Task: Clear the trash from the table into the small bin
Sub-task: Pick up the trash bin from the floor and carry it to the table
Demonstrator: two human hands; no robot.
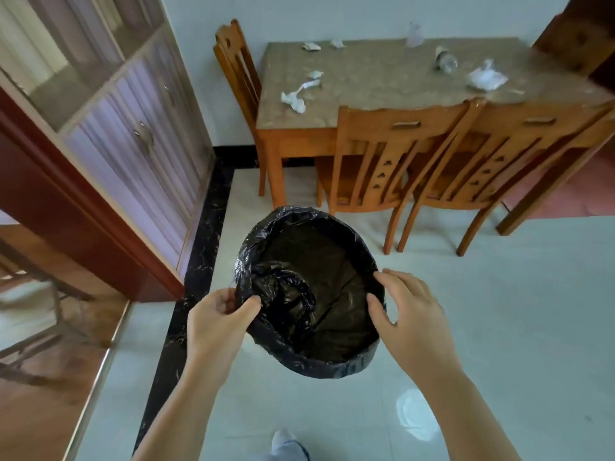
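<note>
Two bare hands are gripping a small round bin lined with a crinkled black plastic bag (312, 294), carrying it above the pale tiled floor (499, 327), well short of the table. The left hand (216, 322) is pinching the liner's folded edge between thumb and fingers (251, 302), probably to keep the loose bag from slipping into the bin. The right hand (409, 314) is curling its fingers (376, 306) over the opposite rim, grasping it so the mouth is staying open and tilted up toward the person. Inside, the liner is looking empty, so no trash has gone in yet. Ahead, the wooden table with its mottled tan worktop (382, 74) is carrying the litter: crumpled white paper scraps (294, 99) near the left edge, smaller white scraps (311, 45) at the far side, a clear plastic bottle lying on its side (446, 59) and a crumpled white plastic bag (486, 78) to the right. Brown wooden chairs (382, 161) are standing pushed in along the near side, so reaching the trash will likely mean leaning over them or going round.
</note>
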